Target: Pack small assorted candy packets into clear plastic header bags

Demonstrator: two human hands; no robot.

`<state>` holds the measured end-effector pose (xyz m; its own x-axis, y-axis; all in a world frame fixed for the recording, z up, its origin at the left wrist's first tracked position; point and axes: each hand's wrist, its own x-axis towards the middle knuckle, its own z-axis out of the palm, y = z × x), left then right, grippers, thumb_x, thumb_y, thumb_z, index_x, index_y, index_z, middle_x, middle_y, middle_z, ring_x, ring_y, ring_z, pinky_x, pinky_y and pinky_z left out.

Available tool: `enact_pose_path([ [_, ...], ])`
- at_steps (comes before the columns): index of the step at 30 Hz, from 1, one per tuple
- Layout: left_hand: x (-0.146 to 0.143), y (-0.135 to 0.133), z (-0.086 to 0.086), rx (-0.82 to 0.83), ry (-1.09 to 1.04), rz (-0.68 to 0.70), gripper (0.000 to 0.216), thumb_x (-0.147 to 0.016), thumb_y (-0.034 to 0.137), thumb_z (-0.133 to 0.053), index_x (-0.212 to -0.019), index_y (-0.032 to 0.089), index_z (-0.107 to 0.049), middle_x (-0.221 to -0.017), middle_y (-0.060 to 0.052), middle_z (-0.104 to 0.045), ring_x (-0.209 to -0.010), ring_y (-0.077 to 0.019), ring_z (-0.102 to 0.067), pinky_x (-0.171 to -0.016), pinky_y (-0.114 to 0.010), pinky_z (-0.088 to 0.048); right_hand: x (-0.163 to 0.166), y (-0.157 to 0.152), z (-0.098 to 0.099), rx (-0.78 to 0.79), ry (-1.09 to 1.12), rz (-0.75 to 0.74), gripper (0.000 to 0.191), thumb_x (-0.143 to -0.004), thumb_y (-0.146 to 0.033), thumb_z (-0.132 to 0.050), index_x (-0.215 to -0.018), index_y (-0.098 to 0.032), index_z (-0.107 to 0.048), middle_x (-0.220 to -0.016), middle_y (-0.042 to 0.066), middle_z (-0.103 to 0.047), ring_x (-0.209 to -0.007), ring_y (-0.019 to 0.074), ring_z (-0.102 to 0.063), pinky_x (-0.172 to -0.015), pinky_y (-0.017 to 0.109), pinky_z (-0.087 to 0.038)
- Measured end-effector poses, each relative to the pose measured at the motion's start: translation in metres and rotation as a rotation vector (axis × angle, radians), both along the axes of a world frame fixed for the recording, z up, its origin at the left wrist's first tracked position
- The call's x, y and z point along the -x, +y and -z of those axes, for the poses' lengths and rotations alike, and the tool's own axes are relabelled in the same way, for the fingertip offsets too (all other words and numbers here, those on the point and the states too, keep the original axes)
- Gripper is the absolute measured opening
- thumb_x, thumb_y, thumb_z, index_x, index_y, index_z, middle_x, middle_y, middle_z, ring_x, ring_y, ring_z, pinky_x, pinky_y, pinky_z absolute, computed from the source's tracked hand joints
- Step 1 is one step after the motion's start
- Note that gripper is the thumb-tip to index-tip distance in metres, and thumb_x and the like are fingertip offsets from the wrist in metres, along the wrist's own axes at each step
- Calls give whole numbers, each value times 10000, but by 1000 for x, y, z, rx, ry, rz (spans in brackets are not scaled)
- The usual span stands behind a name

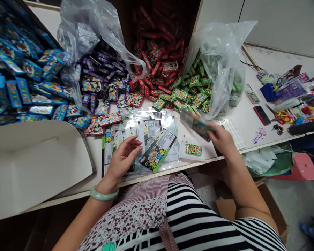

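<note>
My right hand (pixel 223 140) grips one end of a clear plastic packet (pixel 195 124) with a dark printed part, smeared by motion. Fingers apart and holding nothing, my left hand (pixel 123 153) hovers beside a printed packet (pixel 158 150) with a green and black header. That packet lies tilted on a stack of clear plastic packets (pixel 170 120). Between the stack and my right hand, a small green candy box (pixel 193 149) rests on a white sheet (pixel 184 155). Whether anything is inside the gripped packet is too blurred to tell.
Heaps of blue boxes (pixel 28 69), purple boxes (pixel 94 83), red boxes (pixel 157 73) and green boxes (pixel 192 92) line the back. A white carton flap (pixel 42 164) covers the left. Rightward lie a phone (pixel 262 115), scissors (pixel 282 116) and a blue tape dispenser (pixel 269 92).
</note>
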<state>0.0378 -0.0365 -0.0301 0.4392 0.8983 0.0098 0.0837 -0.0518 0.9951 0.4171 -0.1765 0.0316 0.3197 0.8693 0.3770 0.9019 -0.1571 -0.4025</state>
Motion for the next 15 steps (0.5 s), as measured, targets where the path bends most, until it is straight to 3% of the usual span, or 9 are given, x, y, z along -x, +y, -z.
enact_pose_path([
  [2,-1,0,0,-16,5,15,498,-854,422,-707,-1281,204,-573,-1073,-84,-706,-918,-168,-691,-915,-371,-573,-2,5,4,161,3,-111,328,-883,-265,-549,-1181,-229,-683,-1084,96,-757,-932,262,-717,-797,405,-578],
  [5,0,1,2,-50,20,27,488,-871,413,-691,-1292,200,-562,-1075,-87,-706,-932,-171,-692,-912,-367,-573,-5,9,-4,91,37,-50,343,-900,-278,-546,-1210,-226,-684,-1098,92,-758,-883,238,-709,-778,394,-572],
  [7,0,3,-1,-102,55,41,482,-895,410,-661,-1312,196,-549,-1076,-91,-705,-919,-173,-693,-896,-371,-578,-6,9,-22,25,61,-4,337,-900,-301,-563,-1202,-221,-691,-1060,84,-761,-759,204,-682,-681,353,-554],
  [9,-6,6,-12,-224,123,66,459,-914,397,-638,-1318,199,-551,-1109,-97,-698,-950,-187,-689,-913,-392,-575,-5,10,-49,33,66,-63,332,-907,-315,-570,-1202,-224,-694,-1047,76,-759,-715,181,-659,-625,317,-523],
  [13,-36,10,-56,-636,169,118,439,-890,342,-682,-1301,223,-586,-1324,-108,-629,-1274,-262,-567,-1145,-495,-423,15,32,-108,233,79,-488,279,-921,-302,-572,-1159,-260,-712,-1009,36,-765,-783,161,-678,-680,281,-514],
  [15,-54,8,-77,-677,108,268,552,-872,352,-709,-1377,215,-534,-1437,-124,-559,-1375,-285,-487,-1201,-504,-356,31,53,-127,327,108,-726,265,-922,-283,-575,-1146,-261,-716,-983,22,-766,-815,154,-688,-735,274,-520],
])
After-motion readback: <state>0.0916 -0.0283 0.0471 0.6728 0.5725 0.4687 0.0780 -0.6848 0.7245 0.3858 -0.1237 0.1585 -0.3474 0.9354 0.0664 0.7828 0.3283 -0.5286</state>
